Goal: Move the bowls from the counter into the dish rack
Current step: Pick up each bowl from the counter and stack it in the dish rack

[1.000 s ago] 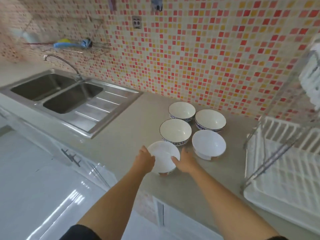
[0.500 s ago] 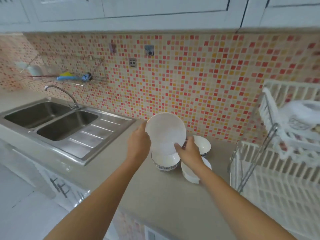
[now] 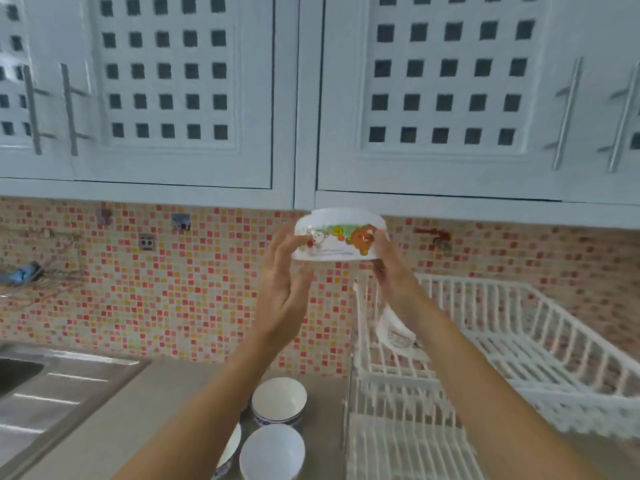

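Observation:
I hold a white bowl with cartoon animals (image 3: pixel 337 235) upside down in the air, up near the wall cabinets. My left hand (image 3: pixel 282 287) touches its left side with the fingertips and my right hand (image 3: pixel 393 268) grips its right side. The bowl hangs above the left end of the white two-tier dish rack (image 3: pixel 498 344). A white dish (image 3: pixel 393 329) stands in the rack's upper tier, partly hidden by my right arm. On the counter (image 3: pixel 173 393) below my arms stand three bowls: one with a blue band (image 3: pixel 278 401), a plain white one (image 3: pixel 272 453), and one mostly hidden (image 3: pixel 230 452).
A steel sink with drainboard (image 3: pixel 52 389) lies at the left. White wall cabinets (image 3: pixel 311 98) with bar handles hang overhead, just above the held bowl. A mosaic tile backsplash (image 3: pixel 173 289) runs behind the counter, with a wire shelf (image 3: pixel 31 275) at far left.
The bowl went from resting on the counter to raised high and turned upside down, moving right towards the rack. The view tilted up to the cabinets.

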Demonstrator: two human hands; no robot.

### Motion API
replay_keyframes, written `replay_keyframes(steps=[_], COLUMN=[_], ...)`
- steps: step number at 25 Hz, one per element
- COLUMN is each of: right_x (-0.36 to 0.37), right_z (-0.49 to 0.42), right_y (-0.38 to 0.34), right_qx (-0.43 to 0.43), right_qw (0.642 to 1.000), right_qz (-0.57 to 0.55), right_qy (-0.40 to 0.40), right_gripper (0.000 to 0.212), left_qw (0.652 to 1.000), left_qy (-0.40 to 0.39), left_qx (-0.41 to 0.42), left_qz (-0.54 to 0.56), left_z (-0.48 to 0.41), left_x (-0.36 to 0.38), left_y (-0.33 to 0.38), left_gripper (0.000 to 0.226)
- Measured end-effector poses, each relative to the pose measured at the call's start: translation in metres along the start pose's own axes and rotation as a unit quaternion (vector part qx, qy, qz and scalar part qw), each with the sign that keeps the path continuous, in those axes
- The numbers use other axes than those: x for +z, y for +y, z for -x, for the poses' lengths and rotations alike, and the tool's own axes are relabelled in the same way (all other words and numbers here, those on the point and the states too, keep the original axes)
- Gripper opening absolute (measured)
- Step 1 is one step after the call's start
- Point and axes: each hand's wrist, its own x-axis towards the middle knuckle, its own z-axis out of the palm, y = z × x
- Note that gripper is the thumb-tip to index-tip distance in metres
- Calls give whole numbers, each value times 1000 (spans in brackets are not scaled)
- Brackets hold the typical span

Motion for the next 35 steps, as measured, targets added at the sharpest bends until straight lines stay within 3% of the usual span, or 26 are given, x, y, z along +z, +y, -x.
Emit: replay_keyframes(steps=[3, 5, 7, 10, 16, 21, 25, 29, 32, 35], right_x=[-63, -104, -141, -178, -195, -192, -183, -166, -126, -51], right_z=[-2, -5, -10, -14, -25, -25, -21, -29, -39, -47], right_y=[-3, 6, 23, 47, 75, 85, 79, 51, 23, 2], right_qx=[-35, -42, -8, 60, 117, 170, 176, 175, 118, 40], right_qw=[995, 986, 967, 926, 883, 847, 849, 819, 862, 915], right_qz=[88, 161, 255, 368, 431, 462, 449, 503, 474, 396], right_qy=[-7, 15, 1, -56, -147, -199, -218, -213, -134, -63], right_gripper=[87, 114, 134, 118, 103, 106, 89, 110, 109, 91], left_qw=[995, 986, 976, 958, 917, 899, 888, 912, 940, 936], left_qy=[-61, -108, -140, -202, -268, -290, -300, -267, -177, -99], left_qx=[-39, -88, -148, -204, -294, -314, -332, -296, -272, -311], left_qz=[70, 92, 81, 0, -34, -97, -105, -90, -108, -127], left_z=[-18, -29, -37, -39, -31, -23, -20, -28, -46, -57], left_x=[45, 76, 106, 141, 172, 179, 178, 162, 124, 72], left_y=[9, 17, 16, 2, -20, -25, -28, -13, -11, -30], left_gripper=[21, 17, 30, 50, 69, 62, 65, 63, 62, 58])
